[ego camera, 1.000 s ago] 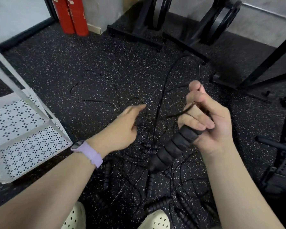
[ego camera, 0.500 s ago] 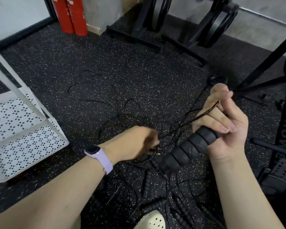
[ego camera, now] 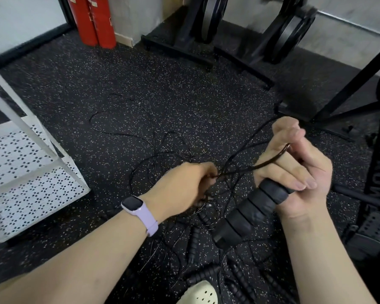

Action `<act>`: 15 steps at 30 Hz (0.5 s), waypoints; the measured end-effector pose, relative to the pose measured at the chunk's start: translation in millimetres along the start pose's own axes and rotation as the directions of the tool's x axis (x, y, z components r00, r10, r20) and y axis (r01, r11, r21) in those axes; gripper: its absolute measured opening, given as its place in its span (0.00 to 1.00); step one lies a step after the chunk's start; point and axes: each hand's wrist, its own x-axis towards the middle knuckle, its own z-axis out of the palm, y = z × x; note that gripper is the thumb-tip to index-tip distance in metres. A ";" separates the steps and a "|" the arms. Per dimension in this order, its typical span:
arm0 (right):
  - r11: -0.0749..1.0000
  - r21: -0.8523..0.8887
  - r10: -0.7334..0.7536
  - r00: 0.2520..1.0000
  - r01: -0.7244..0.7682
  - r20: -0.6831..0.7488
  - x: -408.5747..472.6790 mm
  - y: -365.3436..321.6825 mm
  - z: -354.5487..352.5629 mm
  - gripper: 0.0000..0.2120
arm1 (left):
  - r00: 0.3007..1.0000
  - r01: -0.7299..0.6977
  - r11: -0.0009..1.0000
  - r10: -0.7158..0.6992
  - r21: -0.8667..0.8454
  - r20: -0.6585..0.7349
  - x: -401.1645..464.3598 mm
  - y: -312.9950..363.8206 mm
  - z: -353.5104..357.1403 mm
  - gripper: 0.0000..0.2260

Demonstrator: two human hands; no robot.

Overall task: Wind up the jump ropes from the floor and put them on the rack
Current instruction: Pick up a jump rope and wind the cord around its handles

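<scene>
- At centre right of the frame, the right hand (ego camera: 294, 172) grips a black ribbed handle (ego camera: 250, 209); its fingers are curled round the upper end, and the handle's long axis runs down and to the left, toward the lower centre.
- A thin cord (ego camera: 270, 162) leaves the top of the right hand and runs left, roughly level, to the left hand (ego camera: 184, 185), which pinches it at the fingertips. The two hands are near each other, the left slightly lower.
- The coming move likely turns on this span: the cord lies between the hands, so the left hand, the nearer to the slack, can lay turns toward the held handle.
- Directly below and beyond the hands, the remaining jump ropes (ego camera: 162, 154) lie tangled on the floor (ego camera: 184, 95), with further ribbed handles at lower centre. The loops cross one another and may snag as cord is drawn in.
- The white perforated rack (ego camera: 31, 172) stands at the left edge, nearer the left hand.
- Weight plates (ego camera: 211, 18) on stands occupy the top of the frame; a light shoe (ego camera: 202, 292) shows at the bottom edge.
</scene>
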 end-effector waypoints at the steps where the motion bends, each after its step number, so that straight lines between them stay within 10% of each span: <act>1: 0.999 -0.039 -0.016 1.000 0.016 -0.006 -1.2 -0.1 -1.4 0.09 | 0.997 -0.007 1.000 0.007 -0.009 -0.073 0.4 0.9 -4.5 0.06; 6: 0.652 -0.756 -0.256 0.922 -0.056 -0.289 -1.8 -0.7 -6.5 0.21 | 0.920 -0.025 0.953 -0.096 -0.302 -0.379 4.9 10.0 -44.3 0.09; 11: -0.130 -0.863 -0.244 0.860 -0.488 -0.449 15.7 25.9 -27.5 0.20 | 0.921 -0.132 0.859 -0.079 -0.495 -0.382 5.1 16.8 -66.7 0.10; 15: -0.118 -0.869 -0.340 0.842 -0.480 -0.419 30.0 46.7 -33.2 0.14 | 0.933 -0.178 0.759 -0.071 -0.627 -0.352 4.0 23.3 -65.4 0.11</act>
